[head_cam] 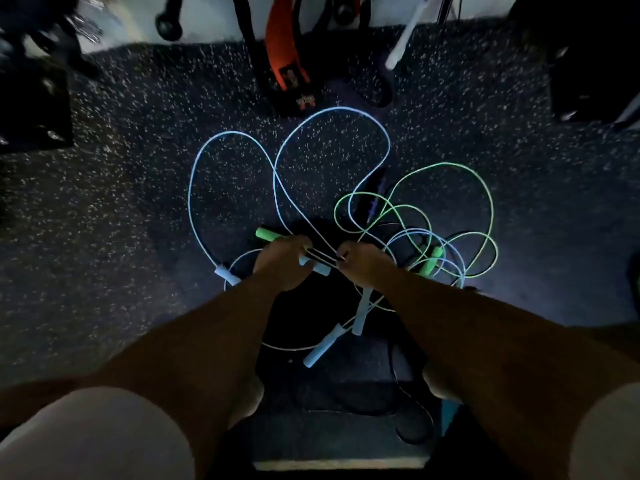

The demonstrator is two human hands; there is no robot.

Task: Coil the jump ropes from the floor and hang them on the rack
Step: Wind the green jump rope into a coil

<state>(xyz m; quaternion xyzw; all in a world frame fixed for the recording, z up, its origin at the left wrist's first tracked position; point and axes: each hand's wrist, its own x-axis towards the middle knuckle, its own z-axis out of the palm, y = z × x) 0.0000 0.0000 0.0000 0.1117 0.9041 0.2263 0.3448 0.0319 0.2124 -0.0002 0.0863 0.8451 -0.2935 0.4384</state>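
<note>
Right now you are crouched over a tangle of jump ropes on the speckled dark floor (138,202), with both arms reaching forward to the middle of the pile.

Your left hand (282,263) has its grip closed round a green handle (266,233), whose end sticks out to the far left of your knuckles. A pale handle (317,267) pokes out of the same fist toward the right. Your right hand (365,266), just beside the left, has a narrow grip: its fingers are curled and pinch a black cord (325,256) that runs in two thin strands between your hands.

The pale blue rope (332,110) lies on the floor beyond your hands in two wide loops, one to the far left and one reaching farthest away. The green rope (485,188) lies in overlapping loops to the right, crossing the pale strands near your right wrist. A second green handle (431,261) rests among those loops, just right of your right hand.

A short pale handle (227,276) lies on the floor left of your left wrist. Two more pale handles (320,348) lie between your forearms, nearer to you, touching end to end. A black cable (405,420) curls on the floor close to your right knee.

At the far edge an orange strap (282,46) hangs down by the wall, with a white pole (403,39) to its right and a dark block (31,105) at the far left. The light is dim, so finer details are hard to make out.
</note>
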